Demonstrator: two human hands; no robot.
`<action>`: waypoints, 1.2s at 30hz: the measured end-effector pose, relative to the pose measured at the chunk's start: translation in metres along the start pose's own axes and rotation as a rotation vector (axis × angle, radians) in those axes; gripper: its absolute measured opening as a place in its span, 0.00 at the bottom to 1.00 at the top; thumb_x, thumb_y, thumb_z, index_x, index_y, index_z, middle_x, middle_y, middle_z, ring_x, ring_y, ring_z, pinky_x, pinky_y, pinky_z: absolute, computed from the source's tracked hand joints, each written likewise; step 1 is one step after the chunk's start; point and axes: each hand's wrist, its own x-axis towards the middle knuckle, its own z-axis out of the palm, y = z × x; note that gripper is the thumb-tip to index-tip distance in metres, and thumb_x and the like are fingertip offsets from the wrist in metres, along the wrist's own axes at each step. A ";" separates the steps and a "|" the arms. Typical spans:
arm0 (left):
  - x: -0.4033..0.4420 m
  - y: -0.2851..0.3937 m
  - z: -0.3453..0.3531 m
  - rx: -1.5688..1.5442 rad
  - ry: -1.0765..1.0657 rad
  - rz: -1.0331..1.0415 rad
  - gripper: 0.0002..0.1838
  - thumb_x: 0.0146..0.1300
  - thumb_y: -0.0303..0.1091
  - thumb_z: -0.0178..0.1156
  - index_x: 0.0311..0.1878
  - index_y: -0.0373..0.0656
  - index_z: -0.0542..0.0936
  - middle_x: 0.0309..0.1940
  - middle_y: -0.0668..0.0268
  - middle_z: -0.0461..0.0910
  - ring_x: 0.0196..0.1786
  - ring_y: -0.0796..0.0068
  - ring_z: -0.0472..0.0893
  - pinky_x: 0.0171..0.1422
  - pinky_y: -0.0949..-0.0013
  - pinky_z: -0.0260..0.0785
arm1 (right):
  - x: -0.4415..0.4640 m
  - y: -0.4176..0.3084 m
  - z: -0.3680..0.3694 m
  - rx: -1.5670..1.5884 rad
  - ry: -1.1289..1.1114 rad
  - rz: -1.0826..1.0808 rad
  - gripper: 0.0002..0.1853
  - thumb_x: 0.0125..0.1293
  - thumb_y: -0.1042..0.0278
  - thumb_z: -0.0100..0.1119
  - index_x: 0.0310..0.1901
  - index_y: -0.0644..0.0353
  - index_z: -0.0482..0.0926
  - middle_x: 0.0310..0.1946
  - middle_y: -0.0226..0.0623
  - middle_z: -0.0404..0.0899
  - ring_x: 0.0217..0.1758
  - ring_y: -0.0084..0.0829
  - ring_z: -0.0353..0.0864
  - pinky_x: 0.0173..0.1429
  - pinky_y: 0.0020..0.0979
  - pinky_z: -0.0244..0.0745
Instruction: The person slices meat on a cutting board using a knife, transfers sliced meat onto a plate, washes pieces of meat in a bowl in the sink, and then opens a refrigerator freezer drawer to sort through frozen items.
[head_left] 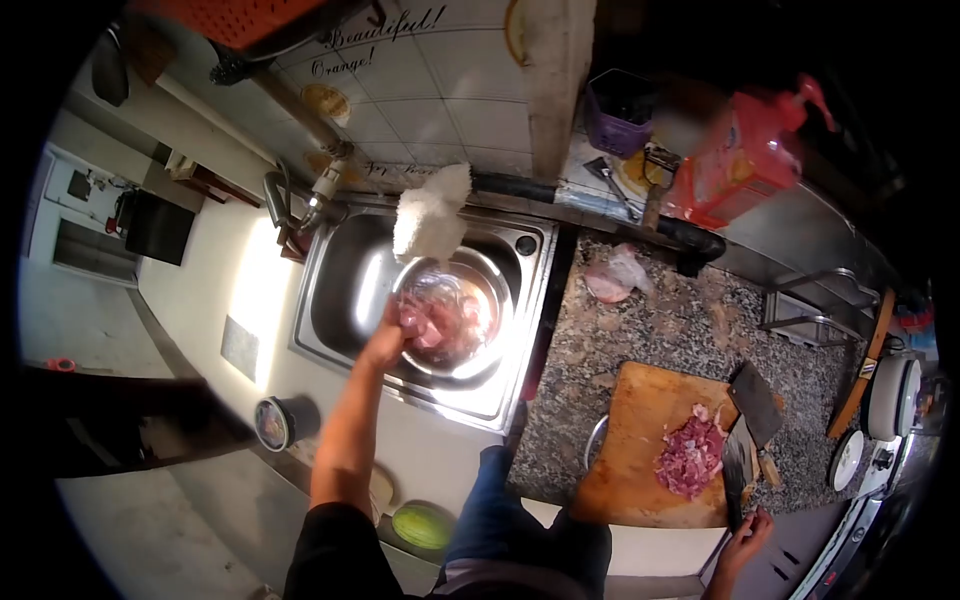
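Observation:
My left hand is at the left rim of a round metal bowl in the sink. Its fingers are closed on pink raw meat, partly blurred. More meat lies in the bowl in cloudy liquid. At the lower right, my right hand is curled at the dark handle end of a knife, whose blade lies along the board's right edge; the grip is partly hidden. A heap of cut raw meat sits on the wooden cutting board. Beside it lies a cleaver.
The steel sink has a faucet at its back left. A whitish cloth-like thing hangs above the bowl. A plastic bag lies on the granite counter. A pink pump bottle stands behind.

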 end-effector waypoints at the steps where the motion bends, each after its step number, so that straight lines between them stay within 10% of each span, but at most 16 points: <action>1: -0.009 0.013 0.008 0.072 0.023 -0.037 0.26 0.55 0.15 0.60 0.58 0.39 0.67 0.48 0.63 0.76 0.45 0.69 0.80 0.44 0.68 0.78 | 0.002 0.005 -0.003 -0.019 -0.020 -0.080 0.12 0.71 0.71 0.49 0.51 0.69 0.72 0.46 0.48 0.72 0.51 0.44 0.72 0.55 0.38 0.67; 3: 0.003 0.013 -0.012 0.226 -0.025 -0.111 0.22 0.55 0.20 0.64 0.54 0.37 0.72 0.43 0.62 0.80 0.43 0.68 0.82 0.43 0.67 0.78 | 0.005 0.022 -0.002 0.007 -0.064 -0.119 0.10 0.70 0.73 0.48 0.48 0.69 0.74 0.45 0.46 0.73 0.50 0.41 0.74 0.54 0.36 0.70; 5: -0.011 0.004 -0.026 0.545 -0.197 0.405 0.15 0.63 0.42 0.62 0.40 0.38 0.79 0.32 0.61 0.81 0.37 0.70 0.81 0.40 0.69 0.73 | -0.001 0.073 0.028 0.325 0.086 -0.076 0.10 0.68 0.75 0.50 0.48 0.69 0.74 0.46 0.45 0.73 0.50 0.40 0.74 0.54 0.35 0.71; 6: -0.039 0.026 0.007 0.501 -0.111 0.236 0.20 0.66 0.49 0.56 0.37 0.38 0.79 0.31 0.63 0.80 0.36 0.72 0.79 0.42 0.69 0.71 | -0.001 0.077 0.023 0.590 -0.075 0.087 0.12 0.66 0.76 0.54 0.50 0.68 0.74 0.48 0.45 0.73 0.50 0.39 0.75 0.53 0.33 0.72; 8: -0.043 0.022 0.020 0.403 -0.211 0.341 0.19 0.73 0.43 0.48 0.44 0.36 0.79 0.35 0.60 0.81 0.39 0.73 0.80 0.47 0.70 0.73 | 0.012 0.017 0.006 -0.026 -0.148 -0.305 0.18 0.58 0.74 0.62 0.50 0.64 0.74 0.48 0.47 0.71 0.51 0.45 0.72 0.54 0.40 0.70; 16: -0.134 -0.037 0.183 0.427 -0.054 0.556 0.06 0.59 0.18 0.60 0.39 0.36 0.77 0.39 0.61 0.83 0.43 0.71 0.82 0.52 0.71 0.75 | 0.037 0.014 0.035 -0.083 -0.261 -0.410 0.28 0.49 0.65 0.68 0.55 0.60 0.74 0.45 0.43 0.71 0.49 0.46 0.71 0.54 0.45 0.67; 23: -0.218 -0.103 0.303 0.711 0.127 0.745 0.12 0.57 0.21 0.60 0.45 0.38 0.74 0.39 0.62 0.77 0.42 0.67 0.77 0.49 0.67 0.70 | 0.037 0.041 0.029 -0.098 -0.423 -0.361 0.31 0.53 0.68 0.63 0.60 0.62 0.70 0.46 0.50 0.72 0.47 0.51 0.75 0.51 0.44 0.72; 28: -0.231 -0.170 0.307 1.068 -0.340 0.871 0.14 0.50 0.21 0.61 0.42 0.39 0.77 0.55 0.52 0.75 0.60 0.46 0.73 0.63 0.55 0.67 | 0.029 0.014 -0.012 0.316 -0.493 -0.174 0.26 0.58 0.72 0.55 0.60 0.63 0.68 0.47 0.58 0.74 0.47 0.57 0.77 0.49 0.45 0.75; 36: -0.266 -0.175 0.296 1.217 -0.310 0.853 0.25 0.48 0.33 0.67 0.52 0.39 0.76 0.60 0.50 0.69 0.64 0.46 0.67 0.65 0.51 0.63 | -0.025 -0.068 -0.015 0.437 -0.813 -0.166 0.25 0.61 0.70 0.53 0.60 0.62 0.66 0.50 0.60 0.73 0.54 0.59 0.74 0.56 0.47 0.71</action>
